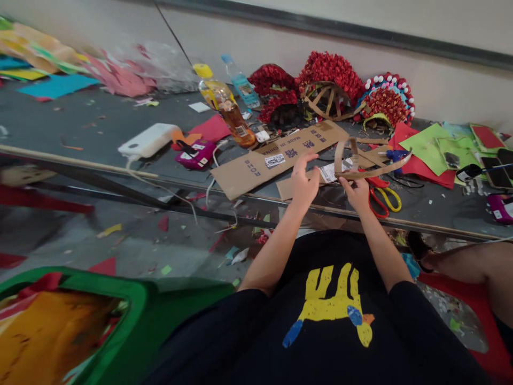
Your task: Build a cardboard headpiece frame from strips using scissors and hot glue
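My right hand [358, 192] is closed on a frame of bent cardboard strips [363, 160], held just above the glass table's front edge. My left hand [303, 182] hovers beside it with fingers spread, holding nothing, over a long flat cardboard sheet [276, 155] with printed writing and a label. Red and yellow scissors [382, 197] lie right of my right hand. A blue glue gun [395, 155] rests behind the strip frame.
Red paper-flower headpieces [331, 80] stand by the wall. Two bottles [226, 104], a white power bank [149, 140], a pink device [197, 154], green and red paper [428, 147] and phones [499, 168] litter the table. A green bin [132, 315] sits lower left. Another person's leg [473, 264] is at right.
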A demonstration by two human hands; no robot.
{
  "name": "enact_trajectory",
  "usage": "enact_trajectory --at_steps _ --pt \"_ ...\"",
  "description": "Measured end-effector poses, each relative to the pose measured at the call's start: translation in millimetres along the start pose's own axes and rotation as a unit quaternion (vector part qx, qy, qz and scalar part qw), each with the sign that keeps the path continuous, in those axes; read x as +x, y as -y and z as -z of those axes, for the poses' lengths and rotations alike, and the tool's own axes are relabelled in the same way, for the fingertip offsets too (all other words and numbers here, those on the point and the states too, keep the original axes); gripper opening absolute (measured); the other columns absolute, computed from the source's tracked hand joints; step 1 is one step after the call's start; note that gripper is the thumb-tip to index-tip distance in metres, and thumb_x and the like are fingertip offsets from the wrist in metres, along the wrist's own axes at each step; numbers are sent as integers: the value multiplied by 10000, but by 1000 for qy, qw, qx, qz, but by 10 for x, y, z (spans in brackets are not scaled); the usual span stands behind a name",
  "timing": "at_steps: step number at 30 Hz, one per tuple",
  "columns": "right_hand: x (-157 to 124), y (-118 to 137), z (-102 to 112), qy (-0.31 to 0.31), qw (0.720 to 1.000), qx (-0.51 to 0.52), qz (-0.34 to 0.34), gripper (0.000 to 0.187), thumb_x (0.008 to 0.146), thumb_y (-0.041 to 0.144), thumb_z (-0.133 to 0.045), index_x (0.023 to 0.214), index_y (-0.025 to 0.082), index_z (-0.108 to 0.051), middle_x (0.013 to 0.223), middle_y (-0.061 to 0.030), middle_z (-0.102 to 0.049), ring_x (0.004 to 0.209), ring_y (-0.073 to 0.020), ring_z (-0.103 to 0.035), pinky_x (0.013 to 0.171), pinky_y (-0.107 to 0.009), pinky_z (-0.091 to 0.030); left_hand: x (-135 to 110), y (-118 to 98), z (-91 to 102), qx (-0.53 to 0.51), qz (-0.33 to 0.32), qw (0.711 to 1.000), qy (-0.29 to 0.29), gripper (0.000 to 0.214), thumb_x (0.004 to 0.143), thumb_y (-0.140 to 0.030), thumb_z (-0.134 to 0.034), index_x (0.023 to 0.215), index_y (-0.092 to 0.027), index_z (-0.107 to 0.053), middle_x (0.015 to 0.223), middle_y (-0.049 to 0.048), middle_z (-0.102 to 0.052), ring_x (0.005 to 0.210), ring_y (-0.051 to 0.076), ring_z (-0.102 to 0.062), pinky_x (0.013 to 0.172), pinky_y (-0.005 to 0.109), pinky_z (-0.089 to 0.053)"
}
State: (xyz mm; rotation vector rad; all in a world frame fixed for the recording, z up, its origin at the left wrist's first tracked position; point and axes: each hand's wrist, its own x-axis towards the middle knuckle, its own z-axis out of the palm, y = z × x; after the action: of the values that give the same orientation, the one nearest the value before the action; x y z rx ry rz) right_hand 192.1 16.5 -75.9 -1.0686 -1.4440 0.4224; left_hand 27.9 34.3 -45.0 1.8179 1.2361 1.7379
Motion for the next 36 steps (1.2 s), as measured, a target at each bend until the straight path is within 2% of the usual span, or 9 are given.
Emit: enact_trajectory --at_steps 3,5,11,16,20,25,30,33,36 --pt "6 10 -15 10 999 -20 39 250 828 438 -601 799 204 -683 882 -62 -726 886 -197 -662 860 -351 -513 -18 -61 71 56 -64 992 92 173 892 -276 -529 914 -172 -665 947 70 -728 918 170 -676 855 310 -529" --pt "7 -5 -27 16 998 -29 57 254 842 442 -584 810 210 -682 886 -63 -721 877 -196 -659 840 -350 -521 -52 -69 76 76 -102 984 128 189 894 -297 -542 903 -167 -679 897 62 -731 854 163 -683 791 287 -538" --pt "-4 -48 -47 37 994 -55 91 230 874 414 -553 839 221 -673 902 -63 -710 891 -196 -653 851 -359 -530 -53 21 72 167 -195 955 151 198 908 -275 -529 900 -165 -694 908 78 -735 862 180 -689 791 305 -541" --pt "-11 -39 -55 39 989 -81 116 190 887 356 -545 856 212 -665 899 -69 -719 879 -194 -663 826 -344 -539 53 16 127 246 -316 894 201 229 930 -224 -477 907 -138 -688 887 88 -729 816 181 -680 772 315 -536" --pt "-21 -78 -69 44 984 -121 125 198 890 346 -537 831 209 -667 904 -82 -725 887 -208 -670 820 -350 -542 92 -1 154 286 -346 861 238 251 946 -210 -438 903 -125 -670 852 84 -712 797 179 -662 738 311 -521" --pt "-39 -160 -82 51 980 -162 103 233 884 369 -546 776 201 -667 826 -90 -716 817 -219 -664 804 -364 -540 82 -18 156 339 -368 833 236 206 928 -207 -471 855 -122 -644 794 69 -682 758 182 -641 655 287 -493" --pt "-54 -196 -91 60 977 -182 93 254 878 379 -551 769 187 -676 798 -101 -709 803 -227 -655 788 -368 -536 80 -23 153 340 -356 833 252 169 912 -189 -485 841 -130 -627 789 82 -664 774 189 -638 654 281 -489" --pt "-58 -191 -104 62 977 -186 86 243 876 384 -552 810 191 -685 841 -99 -719 817 -224 -656 786 -361 -535 74 18 141 316 -325 854 257 135 891 -184 -509 845 -140 -629 814 87 -672 791 198 -643 675 291 -498" --pt "-62 -170 -114 66 978 -182 82 248 883 382 -538 830 193 -688 879 -101 -724 845 -222 -660 813 -360 -534 62 65 120 277 -278 888 239 106 847 -162 -543 828 -147 -646 824 80 -689 806 198 -655 717 293 -508"
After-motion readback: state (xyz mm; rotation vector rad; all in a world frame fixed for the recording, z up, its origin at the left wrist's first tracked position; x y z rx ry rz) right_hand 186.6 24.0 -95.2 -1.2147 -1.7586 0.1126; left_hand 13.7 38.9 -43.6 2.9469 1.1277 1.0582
